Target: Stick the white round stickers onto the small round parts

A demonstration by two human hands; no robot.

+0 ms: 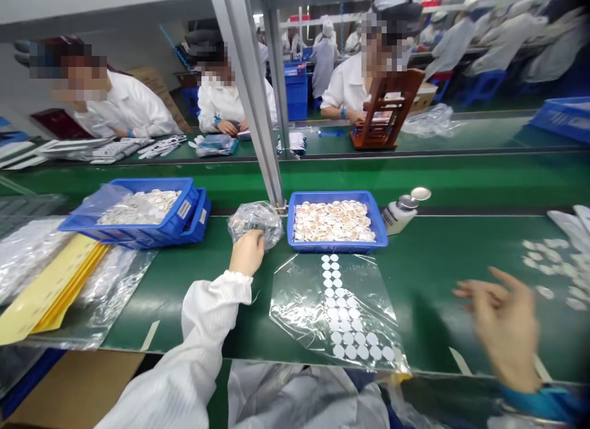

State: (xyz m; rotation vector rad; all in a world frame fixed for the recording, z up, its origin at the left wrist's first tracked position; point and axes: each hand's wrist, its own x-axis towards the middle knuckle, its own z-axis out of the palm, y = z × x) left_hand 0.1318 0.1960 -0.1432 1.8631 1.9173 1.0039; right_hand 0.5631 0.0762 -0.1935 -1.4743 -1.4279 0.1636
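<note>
My left hand (249, 252) is closed at the near edge of a crumpled clear plastic bag (255, 220); its fingertips are partly hidden. My right hand (504, 324), slightly blurred, hovers over the green table on the right, fingers apart and holding nothing. Between the hands lies a clear plastic sheet (295, 303) with rows of white round discs (343, 313) on it. Behind the sheet stands a blue tray (336, 248) full of small pale discs. Loose white discs (548, 257) are scattered to the right of my right hand.
A white bottle with a metal top (399, 215) stands beside the tray. At left are stacked blue bins (138, 232), yellow sheets (59, 287) and plastic bags. A metal post (251, 97) rises behind. Across the line, co-workers in white sit near a brown wooden stand (387, 109).
</note>
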